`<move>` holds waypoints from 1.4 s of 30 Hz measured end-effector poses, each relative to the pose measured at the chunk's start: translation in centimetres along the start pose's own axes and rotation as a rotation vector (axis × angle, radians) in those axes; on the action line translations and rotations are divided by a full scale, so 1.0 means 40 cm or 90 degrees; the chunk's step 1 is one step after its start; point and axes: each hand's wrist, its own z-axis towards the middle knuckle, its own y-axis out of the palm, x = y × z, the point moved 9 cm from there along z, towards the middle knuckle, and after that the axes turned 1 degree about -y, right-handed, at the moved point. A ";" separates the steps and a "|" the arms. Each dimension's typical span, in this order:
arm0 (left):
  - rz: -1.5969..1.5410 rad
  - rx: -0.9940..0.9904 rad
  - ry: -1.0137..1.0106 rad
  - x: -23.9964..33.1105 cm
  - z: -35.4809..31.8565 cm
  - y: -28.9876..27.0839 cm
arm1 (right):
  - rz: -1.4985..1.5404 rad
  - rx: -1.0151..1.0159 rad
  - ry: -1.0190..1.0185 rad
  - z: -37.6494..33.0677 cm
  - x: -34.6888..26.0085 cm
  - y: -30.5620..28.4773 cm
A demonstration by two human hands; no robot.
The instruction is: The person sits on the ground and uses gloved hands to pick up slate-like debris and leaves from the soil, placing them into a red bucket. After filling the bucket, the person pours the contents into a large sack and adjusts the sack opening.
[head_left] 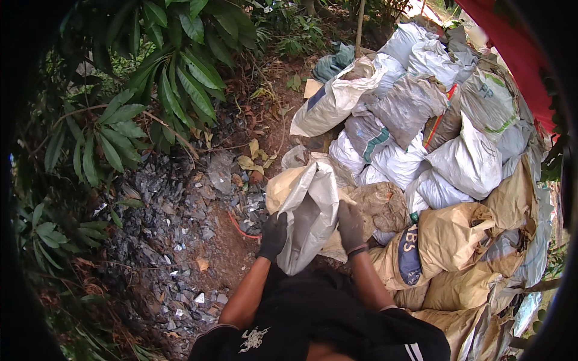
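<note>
A pale grey woven sack stands in front of me with its mouth gaping upward; its inside looks dusky and I cannot make out any contents. My left hand, in a dark glove, grips the sack's left rim. On the opposite rim my right hand, gloved too, is closed round the edge. Most fingers of both hands are hidden behind the fabric. Behind and beside this sack lie a tan bag and a crumpled brown sack.
A high heap of filled white sacks and brown paper sacks rises on my right. Dark broken shards cover the ground at left, near a red-orange strip. Leafy branches overhang the upper left; a red sheet hangs upper right.
</note>
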 end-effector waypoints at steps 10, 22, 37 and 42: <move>-0.030 -0.041 -0.165 -0.034 -0.003 0.019 | -0.110 -0.035 -0.041 -0.077 -0.005 0.194; -0.303 -0.213 -0.239 -0.459 -0.130 -0.228 | 0.153 -0.268 -0.038 0.172 -0.020 -0.109; 0.068 0.058 0.141 0.029 0.076 0.102 | 0.125 0.074 -0.114 0.020 -0.131 -0.010; 0.138 0.109 0.035 0.066 0.051 0.114 | 0.080 -0.057 0.105 -0.052 0.117 0.193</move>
